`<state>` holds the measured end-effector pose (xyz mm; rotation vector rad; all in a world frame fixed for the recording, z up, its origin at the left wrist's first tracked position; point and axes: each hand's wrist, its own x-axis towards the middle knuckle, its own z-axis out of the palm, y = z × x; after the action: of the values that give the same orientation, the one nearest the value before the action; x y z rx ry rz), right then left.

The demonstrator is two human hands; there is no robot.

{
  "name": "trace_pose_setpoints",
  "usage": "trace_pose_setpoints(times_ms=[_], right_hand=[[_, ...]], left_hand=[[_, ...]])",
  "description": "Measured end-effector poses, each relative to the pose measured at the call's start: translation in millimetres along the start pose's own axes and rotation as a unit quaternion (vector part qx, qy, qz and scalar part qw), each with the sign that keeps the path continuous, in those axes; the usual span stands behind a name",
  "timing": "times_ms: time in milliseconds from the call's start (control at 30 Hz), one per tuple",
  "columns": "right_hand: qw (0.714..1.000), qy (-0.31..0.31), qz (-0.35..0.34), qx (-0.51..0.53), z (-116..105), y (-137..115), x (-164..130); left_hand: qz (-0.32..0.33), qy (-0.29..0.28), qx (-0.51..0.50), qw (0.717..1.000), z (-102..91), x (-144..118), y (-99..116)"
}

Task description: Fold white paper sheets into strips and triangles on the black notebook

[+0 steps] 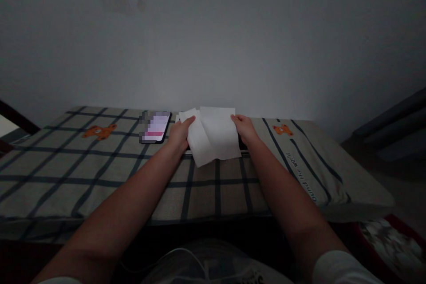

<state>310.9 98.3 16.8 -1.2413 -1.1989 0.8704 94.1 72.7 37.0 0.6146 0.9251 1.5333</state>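
On checked cloth (100, 164): left hand (178, 135), right hand (244, 128) pinch white paper (214, 135); cloth lettering unreadable.

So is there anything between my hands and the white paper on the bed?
No. The left hand and right hand already grip the paper at its two sides. The phone lies clear, left of it.

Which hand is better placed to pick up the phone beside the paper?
Probably the left hand. It holds the paper at its left edge, right beside the phone. The right hand is on the paper's far edge.
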Motion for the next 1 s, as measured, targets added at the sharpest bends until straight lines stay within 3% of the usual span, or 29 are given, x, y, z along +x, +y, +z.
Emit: trace_pose_setpoints(times_ms=[200,400,567,733,1000], right_hand=[[0.999,-0.02,0.007,0.032,-3.2,1.1,1.4],[0.986,-0.117,0.09,0.075,-6.7,-4.4,-2.8],[0.992,-0.08,0.093,0.036,-7.0,-3.7,-3.0],[0.992,-0.05,0.098,0.057,-8.1,-5.2,-3.0],[0.99,-0.066,0.103,0.071,-9.2,-8.0,-3.8]], left_hand=[[0.003,-0.011,0.008,1.0,-1.8,1.9,0.9],[0.009,-0.016,0.003,1.0,-3.4,6.7,2.7],[-0.045,-0.049,0.033,0.997,-4.0,6.6,4.9],[-0.089,-0.131,0.087,0.984,-3.7,-0.7,8.9],[-0.012,-0.113,0.057,0.992,-6.5,5.5,10.1]])
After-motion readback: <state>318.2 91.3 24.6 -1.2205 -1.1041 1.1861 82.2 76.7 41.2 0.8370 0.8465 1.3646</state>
